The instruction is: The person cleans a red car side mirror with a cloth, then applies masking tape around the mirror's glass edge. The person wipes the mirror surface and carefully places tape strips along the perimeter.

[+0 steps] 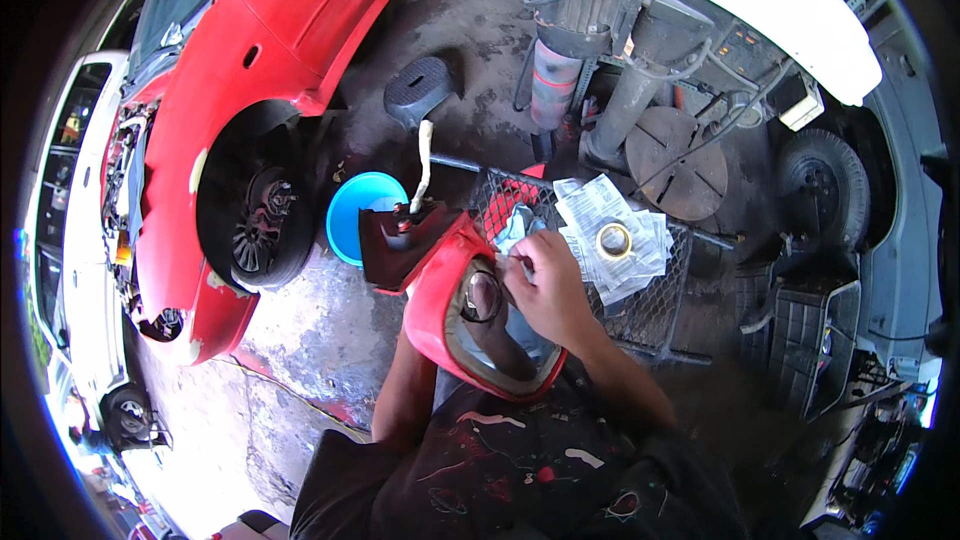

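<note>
A glossy red side mirror housing (450,290), rounded shell with a dark matte base, sits at picture centre, its long axis running from 10 o'clock down to 4 o'clock, glass face up. The right hand (545,285) lies on the mirror glass, fingers curled around a small piece at the rim (what it is, I cannot tell). The left hand is hidden beneath the housing, so its grip cannot be told. At 2 o'clock, crumpled printed paper (610,230) carries 1 tape roll (613,239) on a wire mesh rack (650,310).
</note>
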{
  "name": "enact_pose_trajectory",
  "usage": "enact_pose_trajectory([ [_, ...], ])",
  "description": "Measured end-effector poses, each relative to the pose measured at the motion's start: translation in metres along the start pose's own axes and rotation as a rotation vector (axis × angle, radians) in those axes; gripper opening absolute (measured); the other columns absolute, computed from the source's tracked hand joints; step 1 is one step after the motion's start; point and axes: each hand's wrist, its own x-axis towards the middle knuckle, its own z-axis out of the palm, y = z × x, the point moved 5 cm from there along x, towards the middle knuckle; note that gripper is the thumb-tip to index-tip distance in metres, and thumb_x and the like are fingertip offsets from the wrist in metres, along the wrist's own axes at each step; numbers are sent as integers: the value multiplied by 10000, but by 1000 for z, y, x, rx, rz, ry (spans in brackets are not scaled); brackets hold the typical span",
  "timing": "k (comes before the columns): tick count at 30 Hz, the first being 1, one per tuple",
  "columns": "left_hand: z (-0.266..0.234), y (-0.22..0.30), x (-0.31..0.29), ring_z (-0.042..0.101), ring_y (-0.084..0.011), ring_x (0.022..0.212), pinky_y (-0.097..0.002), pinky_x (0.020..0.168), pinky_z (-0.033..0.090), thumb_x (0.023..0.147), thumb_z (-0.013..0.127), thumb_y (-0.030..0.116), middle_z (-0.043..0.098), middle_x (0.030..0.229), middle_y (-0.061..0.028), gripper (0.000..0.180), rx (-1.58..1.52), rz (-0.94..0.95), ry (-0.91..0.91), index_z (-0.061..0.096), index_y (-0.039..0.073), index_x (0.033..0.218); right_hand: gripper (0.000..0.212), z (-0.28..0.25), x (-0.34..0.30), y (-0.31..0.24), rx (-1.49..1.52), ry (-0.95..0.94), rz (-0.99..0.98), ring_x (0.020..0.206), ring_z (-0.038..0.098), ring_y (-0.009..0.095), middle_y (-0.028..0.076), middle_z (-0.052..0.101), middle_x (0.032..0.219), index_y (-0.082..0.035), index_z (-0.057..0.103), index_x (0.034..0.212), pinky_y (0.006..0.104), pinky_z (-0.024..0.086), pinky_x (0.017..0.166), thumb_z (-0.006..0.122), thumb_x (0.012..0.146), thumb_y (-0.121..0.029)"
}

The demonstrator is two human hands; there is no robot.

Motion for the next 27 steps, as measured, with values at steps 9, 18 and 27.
enact_pose_trajectory([
  [9, -14, 7, -13, 452, -248, 1057, -521, 1023, 378, 890, 538, 525, 474, 1157, -70, 560, -420, 175, -151, 500, 63, 1204, 237, -75, -76, 46, 602, -75, 890, 913, 576, 133, 58, 630, 995, 21, 588, 1104, 248, 456, 806, 577, 898, -97],
  [18, -96, 45, -16, 575, -335, 1041, -491, 878, 510, 805, 628, 509, 550, 1169, -177, 674, -206, 193, 122, 479, 6, 1228, 325, -112, -108, 110, 1207, 360, 982, 1079, 559, 332, 158, 626, 1115, -17, 590, 1111, 504, 410, 958, 573, 887, -252],
  [27, -137, 111, -4, 589, -346, 1030, -504, 876, 515, 798, 613, 566, 567, 1141, -191, 738, -308, 212, 107, 476, -3, 1247, 208, -65, -92, 129, 277, 108, 723, 850, 620, 149, 86, 672, 905, 16, 646, 1038, 281, 490, 736, 588, 903, -130],
])
